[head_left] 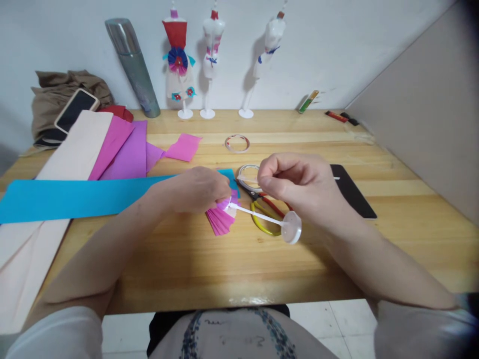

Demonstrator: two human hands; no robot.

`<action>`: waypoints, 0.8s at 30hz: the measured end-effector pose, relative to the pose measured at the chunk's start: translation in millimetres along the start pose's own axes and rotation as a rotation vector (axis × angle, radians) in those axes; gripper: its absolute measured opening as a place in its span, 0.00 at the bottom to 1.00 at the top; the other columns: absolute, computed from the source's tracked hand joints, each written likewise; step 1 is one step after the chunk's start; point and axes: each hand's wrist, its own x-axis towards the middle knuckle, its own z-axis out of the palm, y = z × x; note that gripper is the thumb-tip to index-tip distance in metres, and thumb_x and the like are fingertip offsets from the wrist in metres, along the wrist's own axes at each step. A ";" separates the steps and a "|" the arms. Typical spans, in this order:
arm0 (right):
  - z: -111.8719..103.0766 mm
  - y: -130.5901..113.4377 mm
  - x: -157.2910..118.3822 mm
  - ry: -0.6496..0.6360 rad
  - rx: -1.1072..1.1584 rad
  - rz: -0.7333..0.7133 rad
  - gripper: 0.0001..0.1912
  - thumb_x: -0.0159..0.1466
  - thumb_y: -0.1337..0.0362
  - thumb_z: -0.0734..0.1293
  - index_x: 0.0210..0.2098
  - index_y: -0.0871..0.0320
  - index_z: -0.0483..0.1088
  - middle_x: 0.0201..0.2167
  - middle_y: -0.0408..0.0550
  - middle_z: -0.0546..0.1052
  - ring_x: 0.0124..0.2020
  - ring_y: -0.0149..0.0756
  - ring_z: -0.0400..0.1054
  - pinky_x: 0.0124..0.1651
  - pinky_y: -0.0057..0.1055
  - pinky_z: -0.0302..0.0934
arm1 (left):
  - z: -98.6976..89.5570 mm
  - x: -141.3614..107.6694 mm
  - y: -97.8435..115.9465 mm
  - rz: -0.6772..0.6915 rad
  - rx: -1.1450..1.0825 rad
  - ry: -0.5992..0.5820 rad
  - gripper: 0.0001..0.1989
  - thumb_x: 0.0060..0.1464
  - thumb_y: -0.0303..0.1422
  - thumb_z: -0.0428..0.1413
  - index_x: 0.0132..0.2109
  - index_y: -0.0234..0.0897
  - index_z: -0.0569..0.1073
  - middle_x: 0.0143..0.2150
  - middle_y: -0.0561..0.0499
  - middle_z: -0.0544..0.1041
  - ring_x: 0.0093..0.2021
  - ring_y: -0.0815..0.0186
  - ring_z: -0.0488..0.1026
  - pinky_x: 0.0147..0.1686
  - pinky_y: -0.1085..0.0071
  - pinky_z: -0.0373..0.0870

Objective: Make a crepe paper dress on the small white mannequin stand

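My left hand is closed around a small doll mannequin, whose body it mostly hides. The mannequin's white stand tilts toward the lower right and ends in a round base. Pleated pink and purple crepe paper fans out below the fingers. With thumb and forefinger together, my right hand pinches a short translucent strip that looks like clear tape. Beneath the hands lie scissors with red and yellow handles and a white ring-shaped roll, partly covered.
Blue crepe paper crosses the left side over pale and purple sheets. Three mannequins, including a dressed one, stand along the wall beside a leaning flask. A patterned ring and a black flat object lie on the table.
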 end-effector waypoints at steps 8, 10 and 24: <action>0.3 -0.2 -0.7 -0.026 -0.005 0.019 0.08 0.55 0.65 0.68 0.21 0.54 0.67 0.18 0.40 0.66 0.21 0.29 0.56 0.24 0.30 0.50 | 2.8 1.1 2.2 -0.009 0.097 0.005 0.13 0.51 0.16 0.53 0.24 0.36 0.70 0.23 0.53 0.70 0.22 0.68 0.57 0.26 0.67 0.46; 0.5 -0.3 -1.2 -0.046 -0.003 0.034 0.08 0.55 0.66 0.68 0.21 0.54 0.67 0.18 0.40 0.66 0.21 0.29 0.56 0.24 0.30 0.50 | 2.3 0.8 -0.2 0.013 0.100 0.003 0.13 0.52 0.16 0.53 0.25 0.36 0.72 0.25 0.52 0.73 0.23 0.67 0.60 0.26 0.68 0.48; 12.6 13.3 -11.0 -0.260 -0.495 -0.220 0.06 0.55 0.71 0.62 0.23 0.57 0.63 0.20 0.40 0.66 0.22 0.27 0.58 0.28 0.28 0.50 | -10.2 0.0 -12.3 -0.145 -0.122 -0.052 0.09 0.52 0.22 0.53 0.26 0.37 0.67 0.21 0.57 0.67 0.25 0.70 0.60 0.28 0.71 0.52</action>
